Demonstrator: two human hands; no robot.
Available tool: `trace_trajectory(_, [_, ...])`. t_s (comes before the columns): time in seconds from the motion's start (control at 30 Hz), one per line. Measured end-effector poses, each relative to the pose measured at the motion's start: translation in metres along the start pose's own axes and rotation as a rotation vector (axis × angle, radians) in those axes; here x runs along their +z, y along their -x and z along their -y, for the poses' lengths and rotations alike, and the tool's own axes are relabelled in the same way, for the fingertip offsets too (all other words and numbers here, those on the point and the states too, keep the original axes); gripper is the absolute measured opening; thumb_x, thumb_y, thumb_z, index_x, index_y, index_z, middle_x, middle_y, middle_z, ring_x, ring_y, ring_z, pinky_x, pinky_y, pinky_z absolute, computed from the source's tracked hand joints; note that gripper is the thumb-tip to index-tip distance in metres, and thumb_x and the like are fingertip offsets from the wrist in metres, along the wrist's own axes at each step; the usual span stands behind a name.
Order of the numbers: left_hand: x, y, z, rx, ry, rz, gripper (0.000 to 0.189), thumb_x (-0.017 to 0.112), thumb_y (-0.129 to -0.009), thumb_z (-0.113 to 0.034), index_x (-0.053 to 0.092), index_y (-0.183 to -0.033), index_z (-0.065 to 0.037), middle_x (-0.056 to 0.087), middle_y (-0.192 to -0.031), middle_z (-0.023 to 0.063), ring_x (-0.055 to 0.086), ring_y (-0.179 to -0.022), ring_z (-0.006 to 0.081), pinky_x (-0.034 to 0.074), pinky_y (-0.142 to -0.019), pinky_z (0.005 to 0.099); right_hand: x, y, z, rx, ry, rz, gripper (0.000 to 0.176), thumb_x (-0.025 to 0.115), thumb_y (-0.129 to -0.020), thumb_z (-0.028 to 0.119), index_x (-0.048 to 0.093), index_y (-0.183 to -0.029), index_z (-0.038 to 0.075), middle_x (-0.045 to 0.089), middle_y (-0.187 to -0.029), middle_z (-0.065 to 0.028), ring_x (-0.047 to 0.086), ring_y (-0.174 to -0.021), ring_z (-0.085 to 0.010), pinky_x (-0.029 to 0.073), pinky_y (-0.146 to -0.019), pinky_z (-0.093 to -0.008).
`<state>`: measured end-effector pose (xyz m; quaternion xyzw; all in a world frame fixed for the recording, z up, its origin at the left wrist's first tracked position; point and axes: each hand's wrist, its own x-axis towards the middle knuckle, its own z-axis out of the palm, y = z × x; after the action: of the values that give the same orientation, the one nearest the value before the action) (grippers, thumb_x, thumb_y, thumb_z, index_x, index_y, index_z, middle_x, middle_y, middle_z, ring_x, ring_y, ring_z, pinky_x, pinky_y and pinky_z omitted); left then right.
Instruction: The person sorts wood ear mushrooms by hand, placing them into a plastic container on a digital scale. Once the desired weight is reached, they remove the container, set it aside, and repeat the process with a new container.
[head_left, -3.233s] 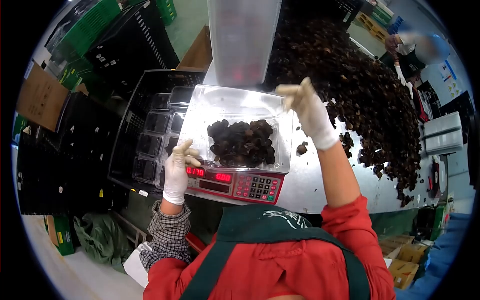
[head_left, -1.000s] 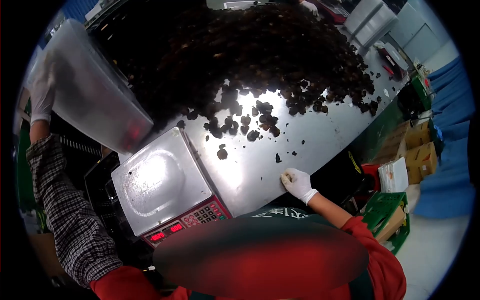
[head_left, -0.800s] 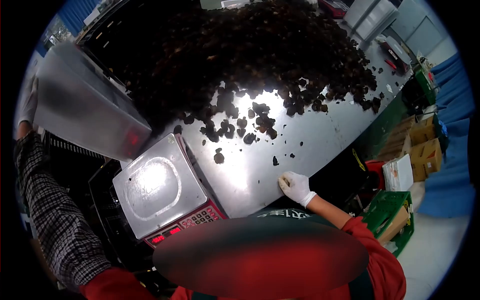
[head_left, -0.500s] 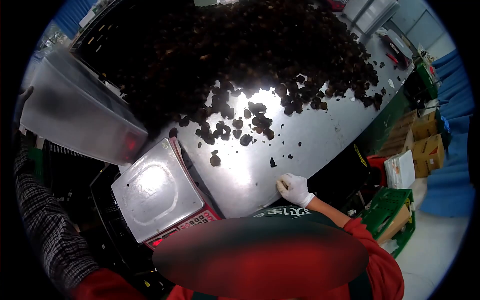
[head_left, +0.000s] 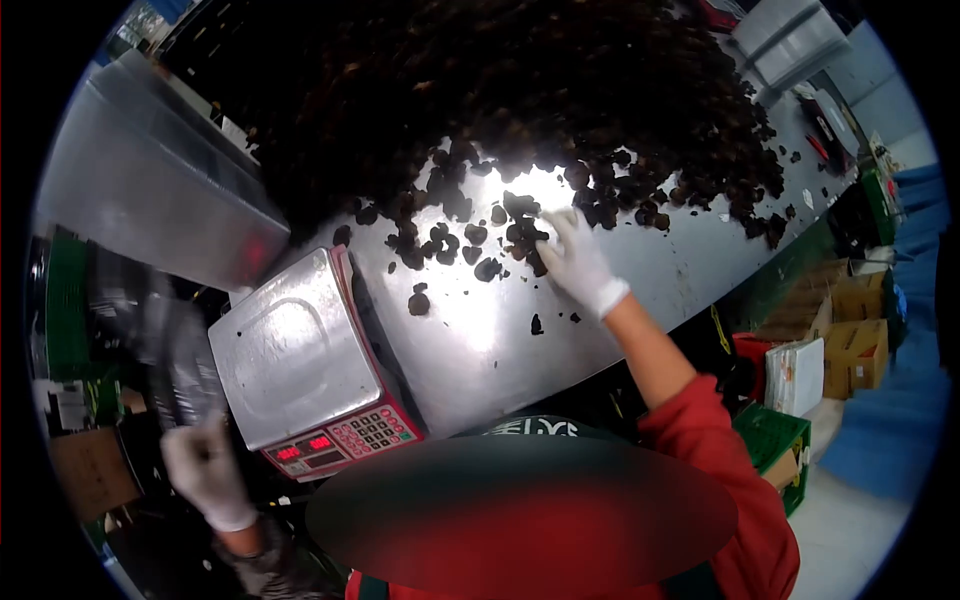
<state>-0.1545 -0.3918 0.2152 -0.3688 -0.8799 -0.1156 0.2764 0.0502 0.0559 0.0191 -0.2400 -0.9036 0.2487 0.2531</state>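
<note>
My right hand (head_left: 580,262), in a white glove, reaches over the metal table (head_left: 640,275). Its fingers are apart, the tips at the edge of a small cluster of dark, dried mushroom-like pieces (head_left: 522,232). My left hand (head_left: 208,475), also gloved and smeared by motion, is left of the scale (head_left: 295,355). Its fingers look curled at the lower end of a crumpled, see-through plastic bag (head_left: 185,350). Red digits glow on the scale's display, and only a tiny dark speck lies on its metal plate.
A large heap of the dark pieces (head_left: 480,90) covers the far table. A translucent plastic bin (head_left: 160,180) stands behind the scale at left. Cardboard boxes (head_left: 858,325) and a green crate (head_left: 775,440) are on the right. Another box (head_left: 95,470) is at lower left.
My right hand has moved from the table's near edge up to the loose pieces, its fingers opening. My left hand has come back from the bin to beside the scale, where the plastic bag now shows.
</note>
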Motion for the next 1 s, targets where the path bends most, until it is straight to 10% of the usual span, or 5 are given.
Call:
trace_trajectory(0.23, [0.048, 0.072, -0.072, -0.105, -0.065, 0.233, 0.045, 0.083, -0.065, -0.018, 0.059, -0.099, -0.002, 0.059, -0.099, 0.0127, 0.056, -0.095, 0.0336, 0.044, -0.084, 0.0418, 0.031, -0.08, -0.003, 0.012, 0.316, 0.558, 0.04, 0.061, -0.083, 0.029, 0.055, -0.119, 0.014, 0.053, -0.116, -0.0205, 0.059, -0.1, -0.0355, 0.051, -0.083, -0.0431])
trace_trajectory(0.47, [0.098, 0.009, -0.203, -0.073, 0.603, 0.278, 0.048, 0.078, -0.069, -0.011, 0.06, -0.112, -0.001, 0.056, -0.119, 0.0171, 0.053, -0.109, 0.0346, 0.043, -0.093, 0.0409, 0.0, -0.067, -0.04, 0.337, -0.356, 0.266, 0.021, 0.057, -0.08, 0.008, 0.061, -0.1, 0.002, 0.059, -0.103, -0.0194, 0.061, -0.093, -0.0323, 0.048, -0.085, -0.0375])
trace_trajectory(0.67, [0.278, -0.023, -0.23, -0.262, 0.391, 0.338, 0.069, 0.068, -0.079, -0.045, 0.047, -0.136, -0.013, 0.028, -0.146, 0.0255, 0.029, -0.131, 0.0457, 0.027, -0.109, 0.0511, -0.009, -0.036, -0.054, 0.017, -0.154, 0.306, 0.026, 0.058, -0.082, 0.011, 0.061, -0.108, 0.009, 0.059, -0.103, -0.0127, 0.06, -0.093, -0.0301, 0.049, -0.085, -0.0363])
trace_trajectory(0.8, [0.291, -0.05, -0.242, -0.427, 0.402, 0.622, 0.079, 0.069, -0.074, -0.053, 0.045, -0.138, -0.014, 0.024, -0.147, 0.0259, 0.02, -0.137, 0.0447, 0.02, -0.112, 0.0548, 0.0, -0.042, -0.033, 0.019, 0.023, 0.395, 0.034, 0.063, -0.084, 0.025, 0.059, -0.115, 0.013, 0.057, -0.105, -0.0128, 0.06, -0.093, -0.0308, 0.051, -0.076, -0.0402])
trace_trajectory(1.0, [0.28, -0.018, -0.253, -0.031, 0.445, 0.452, 0.093, 0.077, -0.062, -0.058, 0.045, -0.138, -0.015, 0.026, -0.144, 0.025, 0.021, -0.135, 0.042, 0.02, -0.11, 0.0535, 0.011, -0.033, -0.042, -0.243, 0.22, 0.329, 0.063, 0.071, -0.073, 0.047, 0.057, -0.122, 0.011, 0.055, -0.116, -0.0185, 0.053, -0.106, -0.0332, 0.045, -0.087, -0.0436])
